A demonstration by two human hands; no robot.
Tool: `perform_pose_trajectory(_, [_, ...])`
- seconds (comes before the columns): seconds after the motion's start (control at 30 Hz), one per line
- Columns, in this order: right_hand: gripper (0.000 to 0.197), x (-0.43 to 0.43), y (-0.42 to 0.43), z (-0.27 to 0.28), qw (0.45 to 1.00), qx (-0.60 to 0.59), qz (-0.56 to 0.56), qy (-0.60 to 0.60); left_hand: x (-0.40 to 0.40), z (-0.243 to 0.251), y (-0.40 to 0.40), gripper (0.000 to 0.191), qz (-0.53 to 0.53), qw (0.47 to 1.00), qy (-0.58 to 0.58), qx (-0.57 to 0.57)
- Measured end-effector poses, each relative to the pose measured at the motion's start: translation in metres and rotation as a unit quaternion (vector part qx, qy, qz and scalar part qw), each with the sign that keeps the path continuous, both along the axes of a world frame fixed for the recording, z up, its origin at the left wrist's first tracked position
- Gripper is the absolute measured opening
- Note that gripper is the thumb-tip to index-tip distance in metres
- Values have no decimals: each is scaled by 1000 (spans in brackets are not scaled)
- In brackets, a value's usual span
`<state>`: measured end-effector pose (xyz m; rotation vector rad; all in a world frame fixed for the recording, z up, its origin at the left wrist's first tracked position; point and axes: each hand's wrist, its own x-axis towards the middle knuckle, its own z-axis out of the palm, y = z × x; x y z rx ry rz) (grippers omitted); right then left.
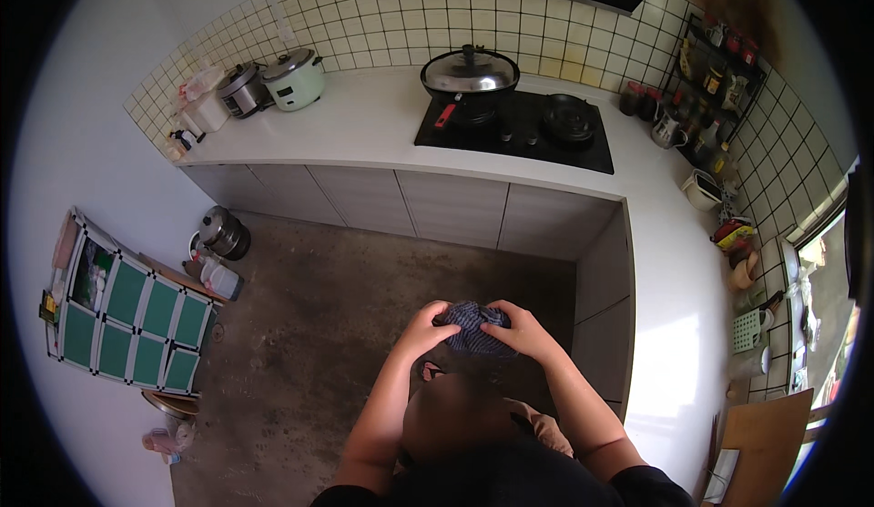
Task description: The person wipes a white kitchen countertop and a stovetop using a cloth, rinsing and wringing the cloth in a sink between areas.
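Observation:
A dark blue-grey striped cloth (474, 329) is bunched between my two hands, held in front of my body above the floor. My left hand (430, 333) grips its left side, thumb lying across the front. On the other side my right hand (517, 329) pinches the cloth, its thumb also over the front. The fingertips behind the cloth are hidden. Beyond my hands stands the white L-shaped countertop (362, 125), carrying a black gas hob (526, 148). A black wok (430, 90) under a shiny metal lid (471, 73) sits on the hob's left burner.
On the counter's left are a pale green rice cooker (293, 87) and a steel cooker (240, 94). Bottles and jars crowd a black corner rack (717, 70). A green-panelled cabinet (140, 316) lines the left wall, near a metal pot (224, 232). A wooden board (765, 445) leans at right.

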<state>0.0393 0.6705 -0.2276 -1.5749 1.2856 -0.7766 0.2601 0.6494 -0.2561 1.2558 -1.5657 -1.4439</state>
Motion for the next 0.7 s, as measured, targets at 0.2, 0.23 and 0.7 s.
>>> perform_pose_trajectory(0.2, [37,53,-98,13,997,39,19,56,61,-2,-89,18,41,998,39,22])
perform_pose_trajectory(0.23, [36,58,-106,7,999,27,5,45,62,-6,-100,18,61,997,45,10])
perform_pose_trajectory(0.7, [28,-4,-213,-23,987,-75,-139,-26,10,15,-244,19,-23,996,-65,-54])
